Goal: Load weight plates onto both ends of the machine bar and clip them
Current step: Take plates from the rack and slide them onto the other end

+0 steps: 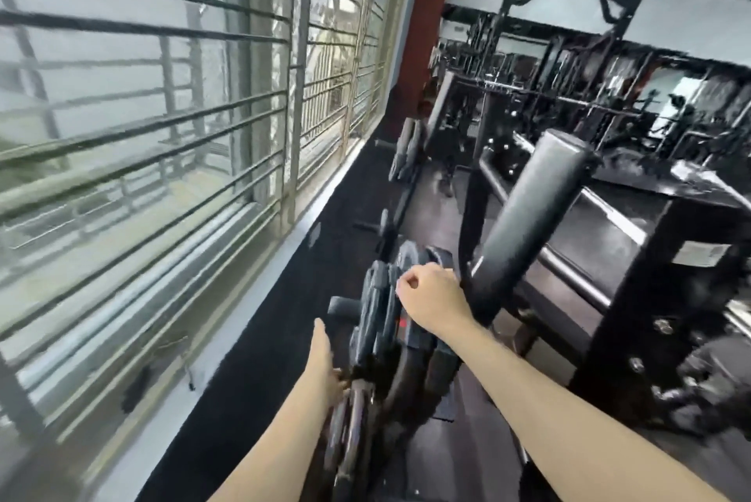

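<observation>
Dark weight plates (376, 306) hang on a storage rack low in the middle of the view, with a stub peg (340, 304) sticking out to their left. My right hand (430, 294) rests on the top edge of the plates with its fingers curled over them. Lower down, my left hand (327, 363) is pressed flat against the left side of a nearer dark plate (349, 424), thumb pointing up. The picture is blurred, and the fingertips of both hands are hidden behind the plates.
A barred window wall (183, 136) runs along the left above a black floor strip (260, 339). A black machine frame with a padded roller (532, 209) stands at the right. More plates (406, 152) and racks (569, 67) fill the background.
</observation>
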{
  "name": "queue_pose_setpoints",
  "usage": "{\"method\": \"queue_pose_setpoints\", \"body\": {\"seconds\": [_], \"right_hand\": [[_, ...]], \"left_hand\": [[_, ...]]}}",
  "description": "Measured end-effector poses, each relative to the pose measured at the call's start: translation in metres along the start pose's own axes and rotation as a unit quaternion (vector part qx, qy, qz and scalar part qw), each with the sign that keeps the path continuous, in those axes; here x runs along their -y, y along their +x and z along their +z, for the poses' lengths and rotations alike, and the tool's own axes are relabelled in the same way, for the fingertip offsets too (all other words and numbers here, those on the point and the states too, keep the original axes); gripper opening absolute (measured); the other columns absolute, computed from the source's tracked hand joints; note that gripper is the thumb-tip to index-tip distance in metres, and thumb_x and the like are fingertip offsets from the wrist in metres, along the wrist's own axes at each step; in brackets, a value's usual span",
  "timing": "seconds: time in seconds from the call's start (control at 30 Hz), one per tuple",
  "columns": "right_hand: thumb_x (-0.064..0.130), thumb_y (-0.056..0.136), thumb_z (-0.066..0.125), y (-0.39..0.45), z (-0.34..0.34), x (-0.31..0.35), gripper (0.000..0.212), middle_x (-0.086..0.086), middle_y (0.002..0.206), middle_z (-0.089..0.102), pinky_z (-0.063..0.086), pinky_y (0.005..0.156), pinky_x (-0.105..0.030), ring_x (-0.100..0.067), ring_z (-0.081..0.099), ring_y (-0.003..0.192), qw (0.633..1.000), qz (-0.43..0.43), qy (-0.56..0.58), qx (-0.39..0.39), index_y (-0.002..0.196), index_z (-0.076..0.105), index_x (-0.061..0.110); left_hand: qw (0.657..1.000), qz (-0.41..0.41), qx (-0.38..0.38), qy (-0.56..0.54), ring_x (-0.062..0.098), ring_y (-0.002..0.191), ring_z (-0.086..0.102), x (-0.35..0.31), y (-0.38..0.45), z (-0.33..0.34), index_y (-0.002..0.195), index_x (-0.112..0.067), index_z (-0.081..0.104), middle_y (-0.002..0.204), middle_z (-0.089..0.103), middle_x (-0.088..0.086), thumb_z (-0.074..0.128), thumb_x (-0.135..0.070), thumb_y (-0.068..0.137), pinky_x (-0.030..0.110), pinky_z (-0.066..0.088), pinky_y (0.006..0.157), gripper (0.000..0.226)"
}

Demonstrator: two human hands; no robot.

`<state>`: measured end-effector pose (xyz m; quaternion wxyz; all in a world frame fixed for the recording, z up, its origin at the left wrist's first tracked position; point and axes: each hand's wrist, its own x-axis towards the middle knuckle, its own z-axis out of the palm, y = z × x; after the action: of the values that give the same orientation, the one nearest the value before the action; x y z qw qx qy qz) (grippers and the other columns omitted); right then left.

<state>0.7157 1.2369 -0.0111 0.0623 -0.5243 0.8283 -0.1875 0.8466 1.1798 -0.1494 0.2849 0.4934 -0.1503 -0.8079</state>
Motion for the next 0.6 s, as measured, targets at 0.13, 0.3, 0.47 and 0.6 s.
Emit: {"method": "queue_pose_setpoints", "body": {"seconds": [0.13, 0.3, 0.47, 0.6], "right_hand": [[0.058, 0.098, 0.038, 0.032, 0.029, 0.009, 0.056, -0.002, 0.159, 0.036, 0.004, 0.122, -0.055, -0.031, 0.014, 0.151, 0.975, -0.033, -0.220, 0.013, 0.129, 0.065, 0.020], [0.082, 0.086, 0.027, 0.051, 0.052, 0.023, 0.092, -0.006, 0.165, 0.027, -0.015, 0.114, -0.066, -0.034, -0.003, 0.155, 0.942, 0.000, -0.330, 0.057, 0.149, 0.044, 0.017], [0.068, 0.090, 0.047, 0.057, 0.066, 0.035, 0.077, -0.008, 0.160, 0.035, -0.009, 0.116, -0.066, -0.034, -0.005, 0.155, 0.935, 0.023, -0.352, 0.041, 0.146, 0.048, 0.014], [0.048, 0.093, 0.056, 0.060, 0.078, 0.048, 0.052, -0.007, 0.153, 0.046, -0.012, 0.117, -0.063, -0.032, -0.007, 0.155, 0.965, 0.053, -0.257, 0.012, 0.134, 0.058, 0.015]], "left_hand": [[0.995, -0.078, 0.061, -0.025, 0.036, 0.063, 0.071, -0.011, 0.034, 0.004, 0.088, 0.001, 0.054, 0.087, 0.062, 0.022, 0.047, -0.088, 0.077, 0.043, 0.057, 0.043, 0.091], [0.986, -0.151, 0.069, -0.024, 0.042, 0.080, 0.071, -0.023, 0.057, 0.001, 0.106, 0.001, 0.054, 0.101, 0.062, 0.027, 0.062, -0.080, 0.067, 0.058, 0.056, 0.047, 0.090], [0.982, -0.172, 0.049, -0.054, 0.041, 0.089, 0.063, -0.024, 0.068, -0.006, 0.124, -0.010, 0.045, 0.117, 0.058, 0.023, 0.076, -0.069, 0.061, 0.060, 0.055, 0.054, 0.092], [0.987, -0.148, 0.046, -0.042, 0.042, 0.082, 0.067, -0.033, 0.079, -0.017, 0.101, -0.002, 0.051, 0.100, 0.063, 0.023, 0.087, -0.054, 0.063, 0.058, 0.058, 0.060, 0.074]]}}
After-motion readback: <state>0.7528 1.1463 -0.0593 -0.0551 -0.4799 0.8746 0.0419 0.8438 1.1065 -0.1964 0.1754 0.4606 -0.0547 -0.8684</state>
